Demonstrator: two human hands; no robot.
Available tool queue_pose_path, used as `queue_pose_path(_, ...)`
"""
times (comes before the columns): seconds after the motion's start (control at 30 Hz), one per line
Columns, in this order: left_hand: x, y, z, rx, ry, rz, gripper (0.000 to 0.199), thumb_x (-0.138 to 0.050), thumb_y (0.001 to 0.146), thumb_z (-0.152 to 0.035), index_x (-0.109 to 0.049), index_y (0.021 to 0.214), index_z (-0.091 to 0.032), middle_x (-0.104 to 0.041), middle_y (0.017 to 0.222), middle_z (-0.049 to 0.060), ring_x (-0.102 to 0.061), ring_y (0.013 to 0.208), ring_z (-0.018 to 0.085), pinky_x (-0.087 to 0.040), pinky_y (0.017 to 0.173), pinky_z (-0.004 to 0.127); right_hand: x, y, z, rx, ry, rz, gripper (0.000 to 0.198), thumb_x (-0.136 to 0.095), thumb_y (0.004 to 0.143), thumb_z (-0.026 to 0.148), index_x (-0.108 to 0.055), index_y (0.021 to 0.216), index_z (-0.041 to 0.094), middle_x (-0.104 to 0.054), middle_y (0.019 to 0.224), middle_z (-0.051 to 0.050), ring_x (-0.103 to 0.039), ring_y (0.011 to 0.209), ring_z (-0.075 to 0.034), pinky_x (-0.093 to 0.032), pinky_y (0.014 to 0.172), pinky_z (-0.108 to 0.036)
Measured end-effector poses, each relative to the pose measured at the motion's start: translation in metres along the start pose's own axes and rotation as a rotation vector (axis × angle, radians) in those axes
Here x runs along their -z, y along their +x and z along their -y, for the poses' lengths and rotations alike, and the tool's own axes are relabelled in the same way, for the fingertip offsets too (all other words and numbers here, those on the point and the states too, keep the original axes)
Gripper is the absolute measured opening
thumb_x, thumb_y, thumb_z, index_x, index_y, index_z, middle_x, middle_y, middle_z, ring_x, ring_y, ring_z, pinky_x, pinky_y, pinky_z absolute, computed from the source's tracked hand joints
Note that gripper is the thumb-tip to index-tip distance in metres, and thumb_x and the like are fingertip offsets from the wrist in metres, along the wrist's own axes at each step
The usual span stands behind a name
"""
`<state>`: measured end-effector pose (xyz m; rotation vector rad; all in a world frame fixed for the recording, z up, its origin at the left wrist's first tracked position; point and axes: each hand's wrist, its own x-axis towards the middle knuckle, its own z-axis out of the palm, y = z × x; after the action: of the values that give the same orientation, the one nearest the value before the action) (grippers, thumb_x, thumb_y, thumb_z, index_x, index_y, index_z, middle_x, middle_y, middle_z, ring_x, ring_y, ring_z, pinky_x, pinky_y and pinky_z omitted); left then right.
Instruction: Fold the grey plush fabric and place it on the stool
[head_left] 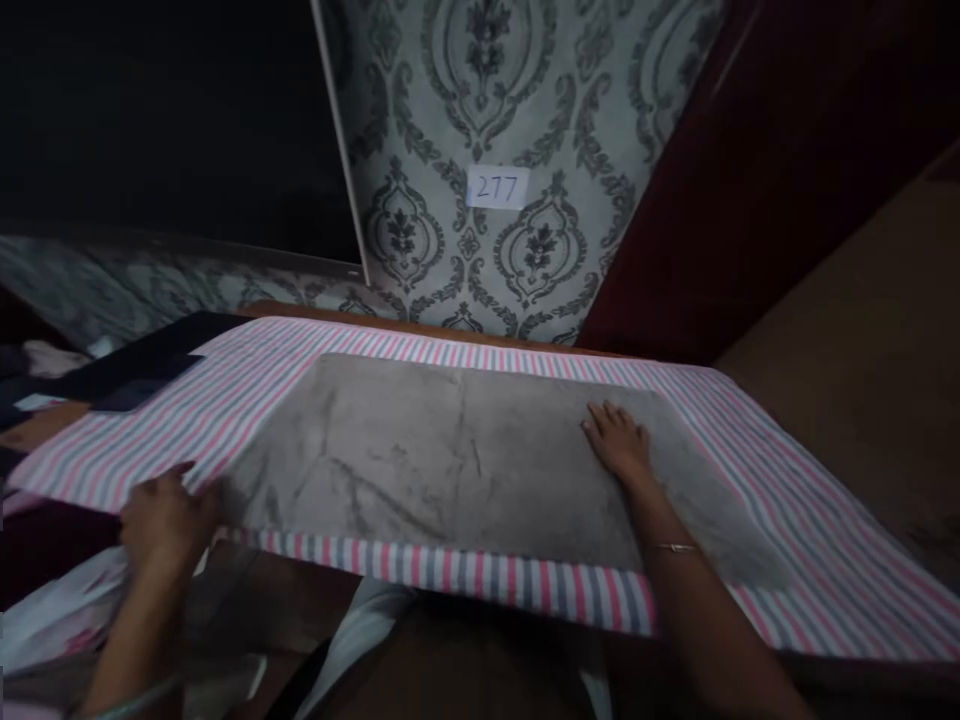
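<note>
A grey cloth [525,465], soft and towel-like, lies spread over a pink, white and grey striped sheet [795,500] on a table. Creases and darker smudges run across its left half. At its near left corner is my left hand [169,520], with curled fingers that seem to pinch the corner; the hand is somewhat blurred and the fingertips are partly hidden. My right hand [619,440] rests palm down on the right part of the grey cloth, with its fingers stretched out and slightly apart. Nothing is held in it.
A large dark screen [172,130] stands behind the table's left side. Dark folded items [142,375] lie at the left end. Patterned wallpaper bears a paper label [497,187] reading 277. A dark red panel [712,200] rises at the back right.
</note>
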<state>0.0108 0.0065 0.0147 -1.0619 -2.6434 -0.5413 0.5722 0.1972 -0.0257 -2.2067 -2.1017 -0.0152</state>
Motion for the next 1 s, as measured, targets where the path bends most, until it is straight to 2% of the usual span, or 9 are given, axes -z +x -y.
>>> queue_pose_path(0.1,0.007,-0.001,-0.047,-0.253,-0.107,-0.034,0.059,-0.033,0.086,-0.051,-0.050,0.132,-0.018,-0.055,0.137,0.017,-0.050,0.129,0.036,-0.045,0.103,0.053,0.006,-0.002,0.005,-0.021,-0.003,0.012,0.057,-0.020,0.100,0.046,-0.036,0.151,0.026,-0.030,0.160,-0.009,-0.026,0.145,-0.031,-0.027,0.111,-0.058)
queue_pose_path(0.2,-0.003,-0.012,-0.119,-0.640,-0.295,0.170,0.060,-0.042,0.084,-0.044,-0.045,0.138,-0.017,-0.048,0.147,0.014,-0.040,0.140,0.030,-0.035,0.114,0.047,0.014,-0.012,0.026,-0.020,0.027,0.041,0.057,-0.023,0.100,0.044,-0.033,0.153,0.025,-0.030,0.160,-0.011,-0.026,0.146,-0.032,-0.027,0.111,-0.058)
queue_pose_path(0.3,-0.016,-0.035,-0.198,-0.949,-0.310,0.368,0.064,-0.042,0.089,-0.047,-0.041,0.143,-0.013,-0.035,0.156,0.018,-0.033,0.144,0.030,-0.031,0.116,0.044,0.020,-0.032,0.058,0.148,0.081,0.074,0.057,-0.029,0.100,0.046,-0.030,0.154,0.028,-0.023,0.163,-0.009,-0.020,0.148,-0.032,-0.023,0.112,-0.058)
queue_pose_path(0.37,-0.023,-0.052,-0.240,-1.056,-0.268,0.436,0.064,-0.039,0.093,-0.049,-0.039,0.146,-0.014,-0.030,0.159,0.018,-0.029,0.146,0.029,-0.027,0.118,0.046,0.022,-0.046,0.077,0.282,0.111,0.100,0.057,-0.031,0.100,0.049,-0.030,0.154,0.030,-0.020,0.164,-0.006,-0.016,0.149,-0.032,-0.018,0.114,-0.058)
queue_pose_path(0.43,-0.031,-0.067,-0.266,-1.118,-0.198,0.495,0.062,-0.038,0.095,-0.048,-0.039,0.147,-0.015,-0.029,0.159,0.017,-0.025,0.148,0.030,-0.024,0.118,0.050,0.022,-0.057,0.087,0.349,0.136,0.117,0.057,-0.030,0.100,0.050,-0.029,0.154,0.031,-0.019,0.164,-0.005,-0.014,0.149,-0.030,-0.014,0.115,-0.057)
queue_pose_path(0.5,-0.041,-0.078,-0.278,-1.160,-0.131,0.508,0.061,-0.038,0.095,-0.047,-0.038,0.148,-0.017,-0.029,0.159,0.017,-0.023,0.148,0.030,-0.022,0.118,0.054,0.022,-0.064,0.088,0.345,0.148,0.115,0.058,-0.030,0.100,0.050,-0.028,0.154,0.030,-0.019,0.164,-0.004,-0.014,0.150,-0.029,-0.012,0.117,-0.055)
queue_pose_path(0.63,-0.057,-0.086,-0.275,-1.181,-0.094,0.394,0.059,-0.031,0.097,-0.048,-0.039,0.149,-0.019,-0.031,0.159,0.015,-0.024,0.148,0.031,-0.021,0.117,0.057,0.020,-0.068,0.077,0.271,0.154,0.090,0.058,-0.031,0.100,0.051,-0.029,0.154,0.030,-0.021,0.163,-0.002,-0.013,0.150,-0.028,-0.011,0.117,-0.052)
queue_pose_path(0.77,-0.057,-0.088,-0.271,-1.163,-0.072,0.373,0.059,-0.031,0.097,-0.047,-0.040,0.148,-0.019,-0.032,0.158,0.016,-0.028,0.147,0.032,-0.023,0.116,0.056,0.017,-0.067,0.072,0.245,0.179,0.075,0.058,-0.032,0.099,0.051,-0.032,0.153,0.030,-0.024,0.162,-0.002,-0.014,0.149,-0.029,-0.011,0.117,-0.052)
queue_pose_path(1.0,-0.056,-0.089,-0.271,-0.986,-0.058,0.265,0.058,-0.037,0.096,-0.046,-0.047,0.144,-0.014,-0.041,0.151,0.021,-0.035,0.142,0.035,-0.029,0.113,0.055,0.010,-0.066,0.073,0.236,0.220,0.023,0.055,-0.036,0.099,0.048,-0.037,0.151,0.029,-0.028,0.161,-0.002,-0.018,0.148,-0.029,-0.012,0.117,-0.051)
